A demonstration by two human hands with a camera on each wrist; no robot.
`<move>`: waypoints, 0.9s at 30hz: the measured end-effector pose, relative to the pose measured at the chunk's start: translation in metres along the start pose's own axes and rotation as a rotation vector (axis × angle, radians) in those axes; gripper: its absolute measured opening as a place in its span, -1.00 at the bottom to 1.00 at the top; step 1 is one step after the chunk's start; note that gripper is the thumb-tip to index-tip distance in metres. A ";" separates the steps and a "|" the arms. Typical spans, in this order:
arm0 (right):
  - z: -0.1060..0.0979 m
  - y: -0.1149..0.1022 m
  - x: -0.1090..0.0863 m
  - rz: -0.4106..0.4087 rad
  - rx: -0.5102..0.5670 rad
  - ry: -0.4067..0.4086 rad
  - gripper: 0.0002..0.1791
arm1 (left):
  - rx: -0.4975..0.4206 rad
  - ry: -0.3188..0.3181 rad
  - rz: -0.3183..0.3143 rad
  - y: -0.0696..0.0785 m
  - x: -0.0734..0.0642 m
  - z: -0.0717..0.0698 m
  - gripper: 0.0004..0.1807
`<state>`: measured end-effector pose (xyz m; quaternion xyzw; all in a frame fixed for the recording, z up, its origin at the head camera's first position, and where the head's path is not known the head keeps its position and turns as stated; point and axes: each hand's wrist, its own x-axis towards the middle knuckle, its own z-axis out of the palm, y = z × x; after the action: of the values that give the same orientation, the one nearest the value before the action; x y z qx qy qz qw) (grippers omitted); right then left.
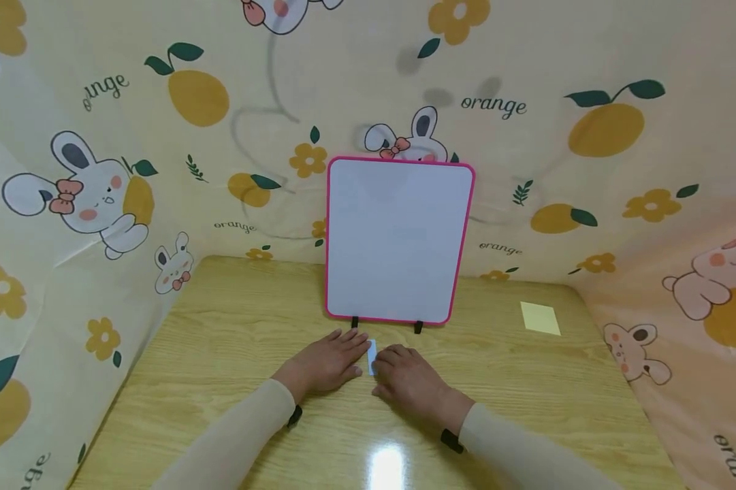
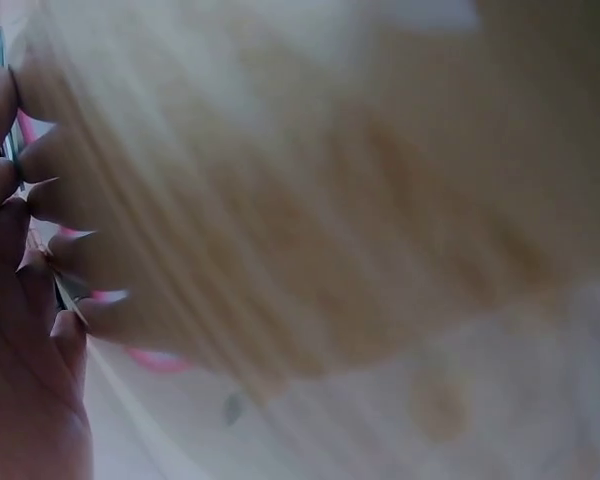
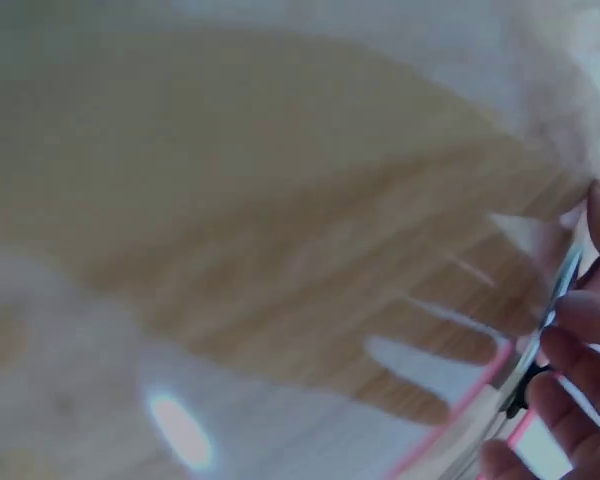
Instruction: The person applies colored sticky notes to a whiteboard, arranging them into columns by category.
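Observation:
A small narrow pale-blue strip lies on the wooden table between the two hands. My left hand rests palm down, fingers extended, with its fingertips at the strip's left edge. From the other side, my right hand touches the strip's right edge with loosely bent fingertips, its thumb lower on the table. In the left wrist view, the fingers lie along the tabletop. The right wrist view shows the strip as a thin bluish edge beside the spread fingers.
Behind the hands a pink-framed whiteboard leans back on small black feet. A pale yellow paper square lies to the right on the table. Patterned cloth with rabbits and oranges encloses the back and sides.

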<state>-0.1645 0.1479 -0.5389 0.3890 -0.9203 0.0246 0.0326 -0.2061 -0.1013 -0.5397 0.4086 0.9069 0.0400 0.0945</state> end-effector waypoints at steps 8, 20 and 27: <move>0.007 0.011 0.012 -0.030 -0.001 0.080 -0.61 | -0.031 -0.015 -0.005 0.000 0.000 -0.002 -0.33; 0.007 0.013 0.020 -0.063 -0.106 0.118 -0.65 | -0.035 -0.020 -0.017 0.000 0.001 -0.003 -0.32; 0.008 0.012 0.021 -0.068 -0.121 0.148 -0.70 | -0.053 -0.022 -0.015 0.001 0.000 -0.005 -0.32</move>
<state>-0.1881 0.1412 -0.5456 0.4146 -0.9014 -0.0034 0.1249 -0.2062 -0.1006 -0.5350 0.3996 0.9074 0.0590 0.1158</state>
